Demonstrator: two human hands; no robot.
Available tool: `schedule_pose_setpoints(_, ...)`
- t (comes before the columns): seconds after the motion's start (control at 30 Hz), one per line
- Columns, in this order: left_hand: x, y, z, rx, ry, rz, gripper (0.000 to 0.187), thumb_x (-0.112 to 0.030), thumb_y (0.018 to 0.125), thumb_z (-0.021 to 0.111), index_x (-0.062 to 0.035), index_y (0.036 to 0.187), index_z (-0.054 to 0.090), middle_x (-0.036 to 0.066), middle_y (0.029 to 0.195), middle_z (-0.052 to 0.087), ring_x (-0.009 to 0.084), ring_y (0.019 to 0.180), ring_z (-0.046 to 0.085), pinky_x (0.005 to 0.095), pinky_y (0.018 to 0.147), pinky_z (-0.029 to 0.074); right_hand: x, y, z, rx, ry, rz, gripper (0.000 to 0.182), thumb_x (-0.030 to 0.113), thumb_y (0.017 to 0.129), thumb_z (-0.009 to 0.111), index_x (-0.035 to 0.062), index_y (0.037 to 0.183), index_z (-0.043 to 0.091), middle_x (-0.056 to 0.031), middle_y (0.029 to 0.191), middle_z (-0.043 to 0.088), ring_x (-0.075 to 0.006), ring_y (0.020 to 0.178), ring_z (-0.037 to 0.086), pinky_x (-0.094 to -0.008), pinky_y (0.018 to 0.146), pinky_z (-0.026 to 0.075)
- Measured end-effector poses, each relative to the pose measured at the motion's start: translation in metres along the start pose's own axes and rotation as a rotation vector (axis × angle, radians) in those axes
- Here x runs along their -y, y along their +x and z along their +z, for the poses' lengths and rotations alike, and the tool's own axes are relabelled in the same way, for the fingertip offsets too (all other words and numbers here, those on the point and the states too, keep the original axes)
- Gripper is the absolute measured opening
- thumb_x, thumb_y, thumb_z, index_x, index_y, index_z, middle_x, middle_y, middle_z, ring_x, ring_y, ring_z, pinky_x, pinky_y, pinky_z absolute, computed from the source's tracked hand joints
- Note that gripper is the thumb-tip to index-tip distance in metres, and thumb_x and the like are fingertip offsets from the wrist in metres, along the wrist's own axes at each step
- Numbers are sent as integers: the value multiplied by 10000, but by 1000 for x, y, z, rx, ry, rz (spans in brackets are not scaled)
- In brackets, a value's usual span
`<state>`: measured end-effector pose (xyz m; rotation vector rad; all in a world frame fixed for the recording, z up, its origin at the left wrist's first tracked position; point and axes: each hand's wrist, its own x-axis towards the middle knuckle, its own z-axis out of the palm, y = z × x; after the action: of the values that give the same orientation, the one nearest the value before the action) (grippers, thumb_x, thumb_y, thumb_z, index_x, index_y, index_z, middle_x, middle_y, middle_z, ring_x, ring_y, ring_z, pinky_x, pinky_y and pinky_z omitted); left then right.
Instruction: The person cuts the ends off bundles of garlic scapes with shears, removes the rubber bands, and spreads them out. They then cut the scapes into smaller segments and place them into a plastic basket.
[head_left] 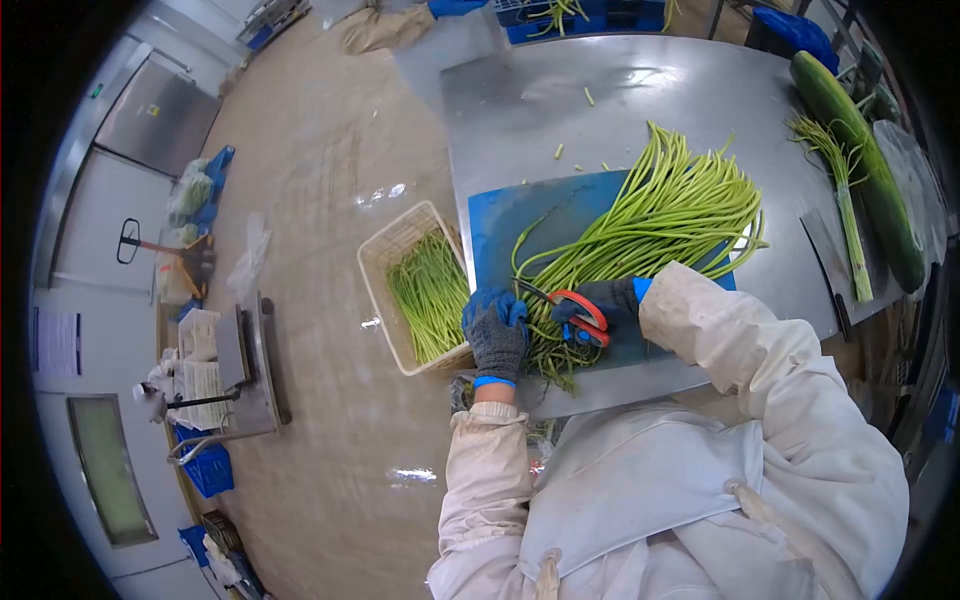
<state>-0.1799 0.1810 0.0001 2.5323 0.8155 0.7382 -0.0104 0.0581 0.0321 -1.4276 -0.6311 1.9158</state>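
My left hand (497,335), in a grey and blue glove, is at the near left edge of the blue cutting board (500,215). Its fingers are curled; what lies inside them is hidden. In my gloved right hand (612,297) is a pair of scissors (598,317) with red-orange handles, the blades pointing toward my left hand. A large heap of garlic scapes (670,205) spreads over the board, their thin, darker ends bunched between my hands. Left of the board, a cream plastic basket (382,325) holds cut green stems (428,300).
The steel table (520,100) carries short cut pieces beyond the board. At the right lie a large green gourd (868,170), a tied bundle of scapes (850,215) and a wide-bladed knife (828,265). A cart (262,365) stands on the wet floor at left.
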Motion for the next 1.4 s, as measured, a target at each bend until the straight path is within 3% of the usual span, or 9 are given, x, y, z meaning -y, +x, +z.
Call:
schedule_pose_setpoints(0.13,6,-3,1,-13,-93,-29,153,-202,727,629,-65,795,623,123,957,586,332,950,502,445,838,375,-13,12,-5,-76,-143,-170,350,401,819,599,61,735,601,-45,566,558,-147,453,524,-279,415,403)
schedule_pose_setpoints(0.27,22,-3,-21,144,-23,-85,189,-198,721,660,-61,846,624,142,954,602,331,946,535,423,858,396,-12,-17,18,-8,367,-208,317,365,808,624,58,739,584,-72,634,584,-143,512,550,-277,459,442)
schedule_pose_setpoints(0.4,29,5,-28,-88,166,-3,340,-266,731,676,-45,979,605,162,1031,582,338,995,520,425,879,402,-3,-20,29,-122,840,-290,320,364,786,648,60,847,567,-88,694,606,-152,513,558,-281,459,470)
schedule_pose_setpoints(0.63,-3,80,28,110,279,55,338,-303,721,661,-51,943,618,130,1093,523,339,1139,400,478,972,283,6,-5,-11,-192,300,-200,366,420,835,563,66,744,563,-54,608,549,-157,493,528,-287,447,422)
schedule_pose_setpoints(0.77,-5,77,50,-52,323,-4,241,-274,694,668,-70,817,632,119,1089,506,346,1114,395,479,946,283,24,-18,-24,-293,-260,-68,397,413,854,544,47,708,595,-57,604,573,-151,496,535,-291,454,426)
schedule_pose_setpoints(1.07,-3,72,44,47,103,-127,227,-271,730,638,-82,857,650,146,1195,465,355,1180,341,501,996,228,28,-7,-31,-171,-659,-187,390,406,868,515,52,732,606,-51,583,579,-144,493,553,-293,441,437)
schedule_pose_setpoints(1.2,-6,72,38,20,95,-114,224,-269,734,635,-87,864,649,148,1216,457,360,1166,354,505,988,237,25,6,-32,-239,-411,-112,412,404,851,519,44,671,607,-57,591,595,-151,494,560,-302,487,445)
schedule_pose_setpoints(1.27,-2,73,38,-8,81,-99,212,-261,741,627,-82,853,646,157,1195,485,373,1145,378,501,984,254,12,22,-45,-242,-804,-387,384,384,860,518,36,724,607,-42,574,575,-146,461,532,-293,453,426)
schedule_pose_setpoints(1.4,15,70,35,-62,167,-8,246,-262,755,612,-61,895,627,175,1103,539,366,1071,452,464,944,328,2,2,-37,-363,-572,-278,278,320,886,492,63,903,595,-104,677,596,-180,514,558,-289,481,455)
